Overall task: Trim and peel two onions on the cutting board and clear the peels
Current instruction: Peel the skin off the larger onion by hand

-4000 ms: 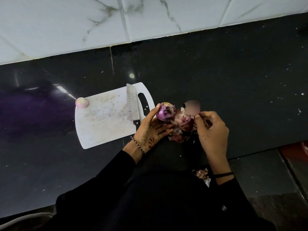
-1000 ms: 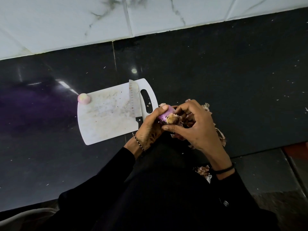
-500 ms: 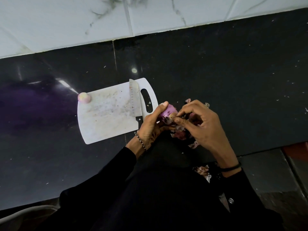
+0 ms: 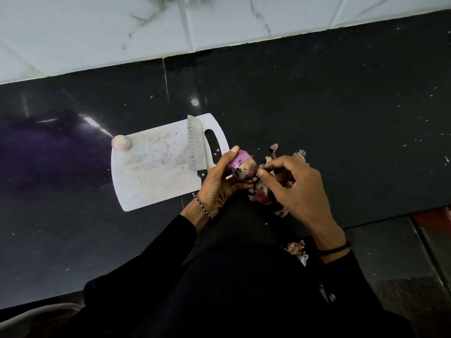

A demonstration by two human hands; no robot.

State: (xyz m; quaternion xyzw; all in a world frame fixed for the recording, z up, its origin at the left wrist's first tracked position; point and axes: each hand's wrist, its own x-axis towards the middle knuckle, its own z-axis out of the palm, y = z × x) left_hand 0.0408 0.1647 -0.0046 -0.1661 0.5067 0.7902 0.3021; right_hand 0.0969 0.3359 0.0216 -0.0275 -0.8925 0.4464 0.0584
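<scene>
My left hand point(image 4: 220, 181) grips a purple onion point(image 4: 242, 167) just right of the white cutting board point(image 4: 156, 174), its cut end facing up. My right hand point(image 4: 296, 189) pinches a strip of skin at the onion's right side. A pile of purple and brown peels point(image 4: 273, 189) lies on the counter under and behind my right hand. A peeled, pale pink onion point(image 4: 121, 143) sits at the board's far left corner. A cleaver point(image 4: 195, 142) lies flat along the board's right side, next to the handle slot.
The black stone countertop point(image 4: 341, 118) stretches wide to the right and left, dotted with small crumbs. White marble wall tiles point(image 4: 219, 20) stand behind it. A few peels point(image 4: 296, 248) lie on my dark clothing near the counter's front edge.
My right hand has shifted right and down a little, drawing skin off the onion. The onion's cut end shows more. My left hand keeps its grip in the same place.
</scene>
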